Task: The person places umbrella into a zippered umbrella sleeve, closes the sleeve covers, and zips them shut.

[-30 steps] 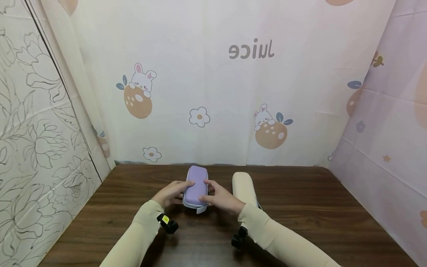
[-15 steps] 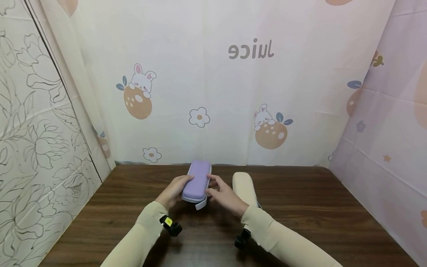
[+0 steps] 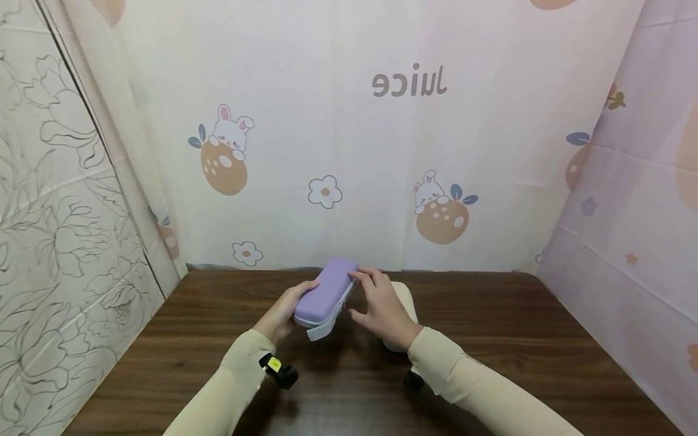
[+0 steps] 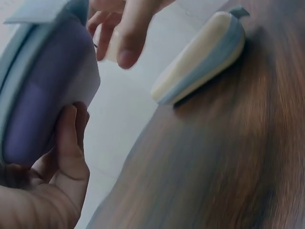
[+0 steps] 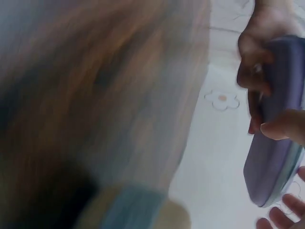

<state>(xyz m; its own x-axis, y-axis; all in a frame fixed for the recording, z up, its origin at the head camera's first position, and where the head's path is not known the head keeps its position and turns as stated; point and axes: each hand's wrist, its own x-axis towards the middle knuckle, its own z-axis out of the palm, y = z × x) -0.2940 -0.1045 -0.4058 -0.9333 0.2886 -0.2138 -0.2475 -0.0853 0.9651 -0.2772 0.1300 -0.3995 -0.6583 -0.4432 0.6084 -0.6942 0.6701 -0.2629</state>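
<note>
My left hand grips a purple zippered case along its left side, raised over the table and slanting to the right. A pale zip band runs round its edge, and a light fabric tab sticks out at the near end. In the left wrist view, the fingers bend under the purple case. My right hand has its fingertips right at the case's far right edge, with the thumb held apart from it. Behind that hand lies a cream case, partly hidden by it; a blue-grey band shows along its side.
The dark wooden table reaches back to a curtain printed with rabbits and oranges. Patterned cloth also hangs at the left and right sides. A small black camera is strapped to the left wrist.
The purple case has risen slightly and turned, its far end swinging right. My right hand has moved right and up, its thumb coming off the case, and now overlaps the cream case.
</note>
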